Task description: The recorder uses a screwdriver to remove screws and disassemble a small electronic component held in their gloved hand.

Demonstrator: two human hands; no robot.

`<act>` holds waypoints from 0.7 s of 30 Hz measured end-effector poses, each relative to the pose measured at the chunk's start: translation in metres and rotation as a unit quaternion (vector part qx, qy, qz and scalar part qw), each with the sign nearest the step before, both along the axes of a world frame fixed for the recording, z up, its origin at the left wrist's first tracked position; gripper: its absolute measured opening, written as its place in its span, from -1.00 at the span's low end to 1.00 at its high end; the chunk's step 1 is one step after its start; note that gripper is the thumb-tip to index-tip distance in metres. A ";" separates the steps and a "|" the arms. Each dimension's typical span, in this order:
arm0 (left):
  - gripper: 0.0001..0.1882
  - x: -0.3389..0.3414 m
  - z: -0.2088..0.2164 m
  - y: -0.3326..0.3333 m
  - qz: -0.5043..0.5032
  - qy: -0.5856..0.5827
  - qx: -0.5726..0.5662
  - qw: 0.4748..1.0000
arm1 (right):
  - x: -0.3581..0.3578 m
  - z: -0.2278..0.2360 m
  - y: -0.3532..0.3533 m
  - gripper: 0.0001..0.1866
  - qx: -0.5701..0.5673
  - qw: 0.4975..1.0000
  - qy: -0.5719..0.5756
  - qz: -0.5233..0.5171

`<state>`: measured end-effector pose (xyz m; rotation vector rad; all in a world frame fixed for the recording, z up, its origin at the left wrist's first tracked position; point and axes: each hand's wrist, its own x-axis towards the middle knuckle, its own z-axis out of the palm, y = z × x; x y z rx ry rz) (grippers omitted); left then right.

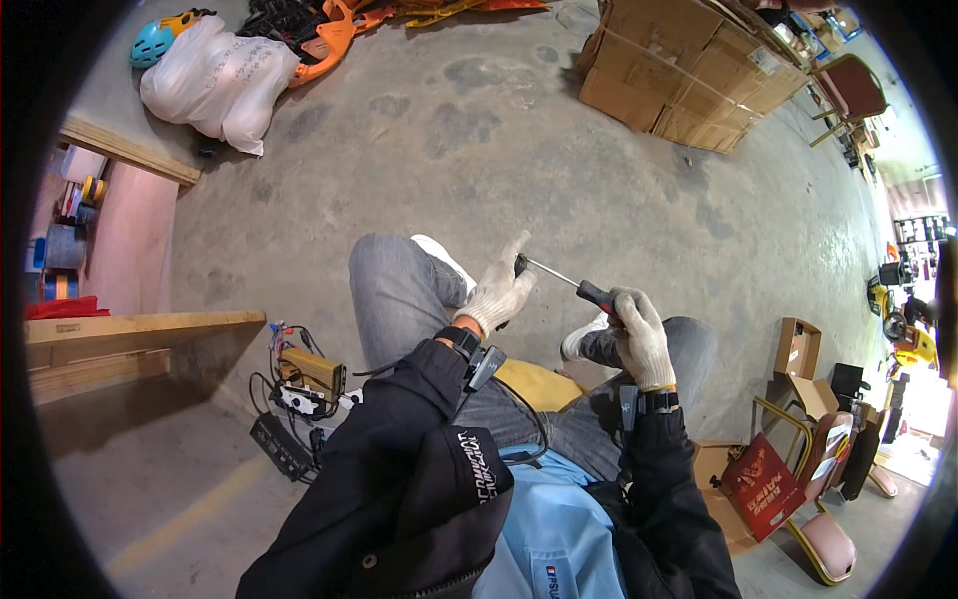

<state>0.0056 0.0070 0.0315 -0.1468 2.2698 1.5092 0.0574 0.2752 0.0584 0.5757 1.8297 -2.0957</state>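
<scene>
In my gloved right hand (641,339) is a screwdriver with a dark, red-marked handle (596,296), gripped over my lap. Its thin metal shaft (554,273) points left and slightly away from me. The tip end meets a small black part (520,265) held in my gloved left hand (498,290). One left finger stretches outward past that part. What kind of part it is cannot be made out, as the glove hides most of it. Both hands are above my grey-trousered legs, between the knees.
Left of me, a gold box (311,369) with cables and a black adapter (280,446) lie beside a wooden shelf (140,329). Ahead right stand large cardboard boxes (689,75). A white bag (215,85) is far left. A red box (762,486) and chairs are on the right.
</scene>
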 end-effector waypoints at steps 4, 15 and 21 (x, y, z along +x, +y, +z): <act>-0.20 0.000 -0.007 0.000 0.001 0.028 -0.013 1.000 | 0.000 0.004 0.001 -0.65 -0.036 0.999 -0.001 -0.007; -0.28 0.002 -0.009 0.004 0.005 0.028 -0.018 0.999 | 0.000 0.002 0.005 -0.52 -0.102 0.994 0.013 -0.030; -0.27 0.002 -0.020 0.000 -0.029 0.043 -0.058 0.997 | -0.002 0.019 -0.014 -0.51 -0.039 0.998 0.021 -0.043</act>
